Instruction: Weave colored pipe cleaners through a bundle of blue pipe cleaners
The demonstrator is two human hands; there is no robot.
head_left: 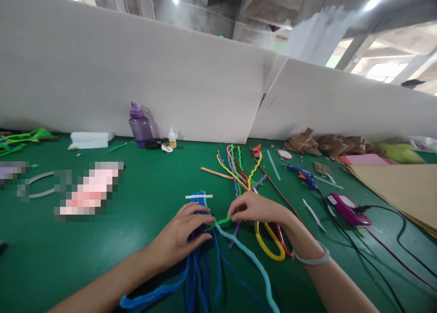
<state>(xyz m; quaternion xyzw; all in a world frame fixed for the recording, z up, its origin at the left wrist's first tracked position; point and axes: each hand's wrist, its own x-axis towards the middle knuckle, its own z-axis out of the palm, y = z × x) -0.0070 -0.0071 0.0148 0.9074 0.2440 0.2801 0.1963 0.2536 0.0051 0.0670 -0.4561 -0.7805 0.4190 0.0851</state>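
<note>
A bundle of blue fuzzy strands point(193, 276) lies on the green table, its top end crossed by a white strip point(199, 196). My left hand point(186, 228) holds the bundle between thumb and fingers just below that strip. A short green strand point(224, 221) runs from the bundle to my right hand point(251, 207), which pinches its right end. One light blue strand point(254, 258) curves down to the right from the bundle. Multicoloured wavy strands point(239, 167) lie beyond my right hand, and yellow loops point(278, 251) show beneath its wrist.
At the back stand a purple bottle point(140, 126) and a small glue bottle point(172, 138). To the right are a blue glue gun point(307, 178), a magenta device point(348, 210) with cables, and brown paper point(403, 190). A white roll point(90, 140) lies back left.
</note>
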